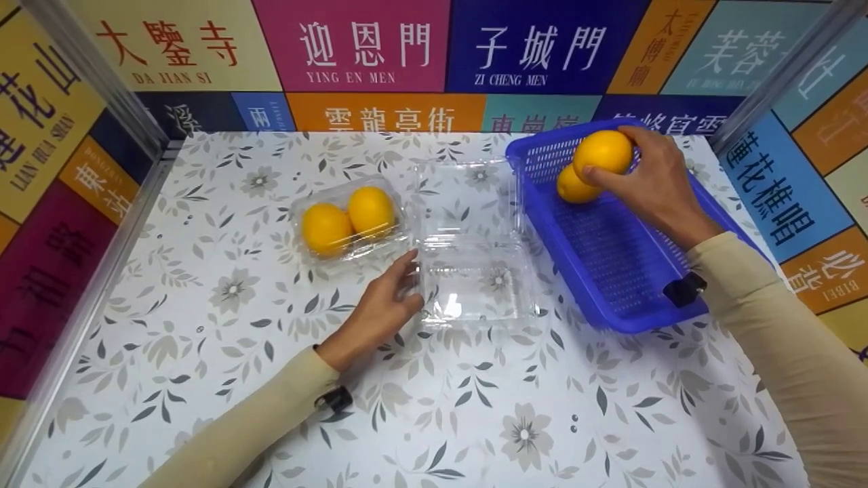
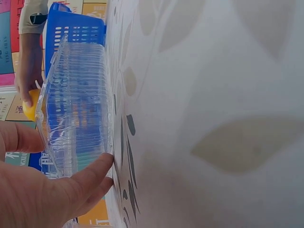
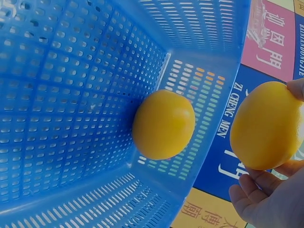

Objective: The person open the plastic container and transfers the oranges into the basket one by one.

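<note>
My right hand (image 1: 656,177) grips an orange (image 1: 602,152) between thumb and fingers, raised over the far end of the blue plastic basket (image 1: 566,261). A second orange (image 3: 164,124) lies inside the basket, against its far end wall. In the head view the held orange partly covers it. My left hand (image 1: 376,313) is beside an open, hinged clear plastic box (image 1: 478,288), its fingertips at the box's left side. The left wrist view has the thumb and fingers (image 2: 90,175) extended along the box's ribbed wall (image 2: 78,109). Nothing lies in that box.
Left of the open box, another clear plastic box (image 1: 352,254) holds two oranges (image 1: 327,229) side by side. A white cloth with a leaf and flower pattern (image 1: 407,420) covers the table. Panels with coloured lettering (image 1: 366,47) stand behind and at both sides.
</note>
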A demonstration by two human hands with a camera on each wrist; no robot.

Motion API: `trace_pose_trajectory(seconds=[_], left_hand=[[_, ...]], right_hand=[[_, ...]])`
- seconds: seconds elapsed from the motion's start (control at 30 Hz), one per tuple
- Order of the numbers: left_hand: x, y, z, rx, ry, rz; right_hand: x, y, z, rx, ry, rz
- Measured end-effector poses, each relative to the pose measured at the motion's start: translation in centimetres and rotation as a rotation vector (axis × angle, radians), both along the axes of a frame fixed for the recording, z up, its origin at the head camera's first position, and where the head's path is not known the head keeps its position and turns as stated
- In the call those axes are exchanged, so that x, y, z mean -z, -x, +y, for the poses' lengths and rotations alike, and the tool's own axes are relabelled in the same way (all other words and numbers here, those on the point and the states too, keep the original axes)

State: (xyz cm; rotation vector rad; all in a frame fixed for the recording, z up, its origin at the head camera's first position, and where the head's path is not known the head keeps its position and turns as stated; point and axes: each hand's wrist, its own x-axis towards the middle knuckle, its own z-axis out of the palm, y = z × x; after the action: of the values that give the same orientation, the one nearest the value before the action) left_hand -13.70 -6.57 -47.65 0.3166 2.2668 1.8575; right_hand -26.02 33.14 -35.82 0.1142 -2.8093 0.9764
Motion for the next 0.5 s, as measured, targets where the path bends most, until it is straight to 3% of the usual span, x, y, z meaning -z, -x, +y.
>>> trace_pose_trajectory(seconds=[0.5], left_hand=[[-0.32, 0.0, 0.02, 0.0, 0.02, -0.03]], right_hand=[[0.9, 0.73, 0.77, 0.002, -0.026, 0.042]])
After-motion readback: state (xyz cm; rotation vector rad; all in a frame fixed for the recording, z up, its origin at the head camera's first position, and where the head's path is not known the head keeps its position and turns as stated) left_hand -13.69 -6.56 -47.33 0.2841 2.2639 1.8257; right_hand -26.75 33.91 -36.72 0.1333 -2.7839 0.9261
